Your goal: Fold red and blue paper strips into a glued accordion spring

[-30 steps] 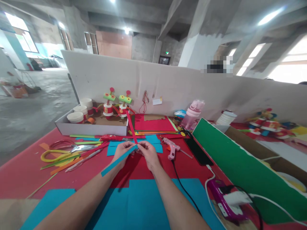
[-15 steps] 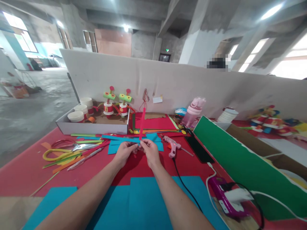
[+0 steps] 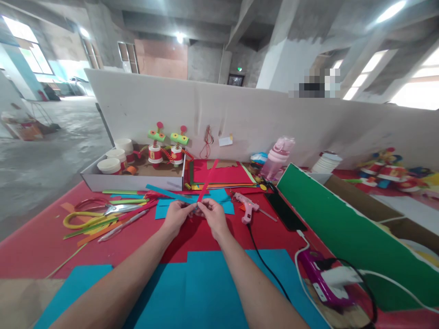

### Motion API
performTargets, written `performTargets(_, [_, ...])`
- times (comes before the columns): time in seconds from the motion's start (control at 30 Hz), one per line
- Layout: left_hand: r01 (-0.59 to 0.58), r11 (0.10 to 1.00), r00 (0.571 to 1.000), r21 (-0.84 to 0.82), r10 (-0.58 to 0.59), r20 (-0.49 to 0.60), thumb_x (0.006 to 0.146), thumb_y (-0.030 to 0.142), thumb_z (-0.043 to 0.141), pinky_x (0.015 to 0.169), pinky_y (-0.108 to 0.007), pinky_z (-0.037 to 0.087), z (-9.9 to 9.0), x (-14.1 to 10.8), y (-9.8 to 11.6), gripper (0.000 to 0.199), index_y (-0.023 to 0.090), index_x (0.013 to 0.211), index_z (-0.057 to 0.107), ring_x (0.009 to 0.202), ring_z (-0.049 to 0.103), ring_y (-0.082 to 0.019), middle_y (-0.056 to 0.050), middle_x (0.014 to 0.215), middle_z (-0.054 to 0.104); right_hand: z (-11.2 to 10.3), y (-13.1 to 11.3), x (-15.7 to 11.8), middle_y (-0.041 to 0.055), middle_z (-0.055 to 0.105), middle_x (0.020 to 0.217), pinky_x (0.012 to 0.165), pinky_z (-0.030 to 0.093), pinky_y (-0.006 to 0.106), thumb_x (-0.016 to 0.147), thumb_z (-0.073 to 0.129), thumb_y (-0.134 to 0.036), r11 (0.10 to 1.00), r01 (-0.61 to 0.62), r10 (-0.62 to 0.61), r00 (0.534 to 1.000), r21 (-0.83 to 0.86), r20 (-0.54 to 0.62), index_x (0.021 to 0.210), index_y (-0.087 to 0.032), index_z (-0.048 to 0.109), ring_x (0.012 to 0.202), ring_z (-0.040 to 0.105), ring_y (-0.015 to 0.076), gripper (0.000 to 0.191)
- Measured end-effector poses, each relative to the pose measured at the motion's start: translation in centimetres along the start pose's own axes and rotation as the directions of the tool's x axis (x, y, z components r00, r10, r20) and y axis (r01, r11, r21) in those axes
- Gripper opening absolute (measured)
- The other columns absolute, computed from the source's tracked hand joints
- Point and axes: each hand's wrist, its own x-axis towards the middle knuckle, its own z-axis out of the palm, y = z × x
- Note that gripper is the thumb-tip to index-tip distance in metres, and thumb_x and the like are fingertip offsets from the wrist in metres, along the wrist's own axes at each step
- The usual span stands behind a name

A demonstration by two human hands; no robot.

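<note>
My left hand (image 3: 179, 216) and my right hand (image 3: 213, 215) meet in the middle above the red table, fingers pinched together. Between the fingertips two paper strips come together at their ends. The red paper strip (image 3: 208, 180) sticks out away from me, leaning to the right. Pointing off to the far left is the blue paper strip (image 3: 166, 192). Fingers cover the spot where the strips meet, so how they are joined is hidden. Blue paper pieces (image 3: 222, 201) lie on the table just behind the hands.
A pink glue gun (image 3: 248, 206) lies right of my hands, near a phone (image 3: 284, 212). Scissors (image 3: 85, 220), a pen (image 3: 121, 226) and coloured strips are at left. Behind stands a box (image 3: 133, 184) with cups and paper figures. A power strip (image 3: 320, 283) and green board (image 3: 343, 237) are at right.
The red strip has swung from nearly upright to a rightward lean. The blue strip's far end has shifted up and away at the left. Both hands stay in nearly the same place.
</note>
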Motion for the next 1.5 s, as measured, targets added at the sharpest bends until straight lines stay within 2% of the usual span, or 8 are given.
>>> performTargets(0.13, [0.014,0.999,1.000,-0.029,-0.014,0.023,0.065,0.043,0.072,0.045,-0.023,0.036,0.05,-0.04,0.11,0.037,0.014,0.048,0.057,0.042,0.047,-0.010,-0.002,0.045,0.056,-0.20,0.08,0.20,-0.0029,0.061,0.061,0.060,0.052,0.026,0.059,0.077,-0.046,1.000,0.005,-0.005,1.000,0.008,-0.023,0.071,-0.018,0.061,0.057,0.059,0.0124,0.034])
performTargets(0.3, [0.002,0.999,1.000,-0.036,-0.001,0.020,0.066,0.042,0.073,0.046,-0.023,0.036,0.01,-0.03,0.18,0.036,0.014,0.049,0.058,0.043,0.048,-0.010,-0.002,0.046,0.056,-0.37,-0.18,0.17,-0.0026,0.061,0.064,0.059,0.052,0.026,0.057,0.078,-0.045,0.998,-0.055,0.055,0.998,0.012,0.007,0.073,-0.018,0.062,0.057,0.059,0.0118,0.035])
performTargets(0.5, [0.003,0.998,0.999,-0.057,-0.001,0.036,0.066,0.042,0.073,0.045,-0.023,0.037,0.04,-0.05,0.28,0.035,0.014,0.051,0.057,0.043,0.048,-0.010,-0.001,0.045,0.055,-0.28,-0.21,0.24,-0.0027,0.061,0.061,0.059,0.051,0.025,0.056,0.077,-0.044,1.000,-0.001,0.001,1.000,-0.021,-0.005,0.068,-0.018,0.061,0.057,0.058,0.0122,0.033])
performTargets(0.67, [-0.021,0.990,0.995,-0.142,0.035,0.098,0.068,0.040,0.072,0.045,-0.021,0.040,0.07,-0.07,0.18,0.029,0.016,0.062,0.056,0.046,0.048,-0.010,0.002,0.049,0.055,-0.09,-0.14,0.07,-0.0020,0.063,0.061,0.063,0.053,0.028,0.058,0.077,-0.045,1.000,-0.002,0.002,1.000,0.021,-0.014,0.070,-0.018,0.060,0.059,0.060,0.0138,0.034])
performTargets(0.97, [-0.060,0.995,0.994,-0.076,0.066,0.084,0.069,0.039,0.072,0.047,-0.020,0.038,0.08,-0.15,0.44,0.030,0.015,0.062,0.056,0.046,0.047,-0.009,0.002,0.049,0.054,-0.28,-0.40,0.05,-0.0019,0.062,0.058,0.064,0.052,0.029,0.056,0.079,-0.044,0.999,-0.050,0.050,0.999,0.003,0.003,0.067,-0.017,0.061,0.057,0.060,0.0138,0.034])
performTargets(1.13, [-0.046,0.994,0.994,-0.095,0.055,0.094,0.069,0.040,0.072,0.048,-0.021,0.040,0.16,-0.22,0.51,0.028,0.015,0.070,0.058,0.048,0.047,-0.009,0.003,0.052,0.054,0.10,-0.01,-0.04,-0.0021,0.064,0.063,0.069,0.054,0.031,0.056,0.079,-0.042,0.994,-0.022,0.026,0.999,0.111,-0.036,0.069,-0.018,0.059,0.061,0.061,0.0138,0.034])
performTargets(1.27, [-0.083,0.996,0.995,-0.042,0.085,0.054,0.069,0.038,0.072,0.049,-0.020,0.038,-0.05,-0.09,0.39,0.027,0.014,0.068,0.059,0.049,0.047,-0.009,0.002,0.053,0.055,0.24,0.07,-0.15,-0.0019,0.064,0.064,0.068,0.053,0.031,0.056,0.079,-0.039,0.993,-0.024,0.027,0.999,0.113,-0.028,0.070,-0.017,0.060,0.061,0.061,0.0134,0.031])
performTargets(1.5, [-0.070,0.996,0.995,-0.062,0.074,0.069,0.068,0.039,0.072,0.048,-0.020,0.039,-0.06,-0.23,0.69,0.028,0.015,0.064,0.059,0.049,0.047,-0.009,0.001,0.053,0.054,-0.17,-0.43,-0.06,-0.0029,0.062,0.063,0.069,0.054,0.032,0.056,0.080,-0.037,0.964,-0.119,0.112,0.993,0.237,0.041,0.069,-0.018,0.061,0.060,0.059,0.0120,0.030])
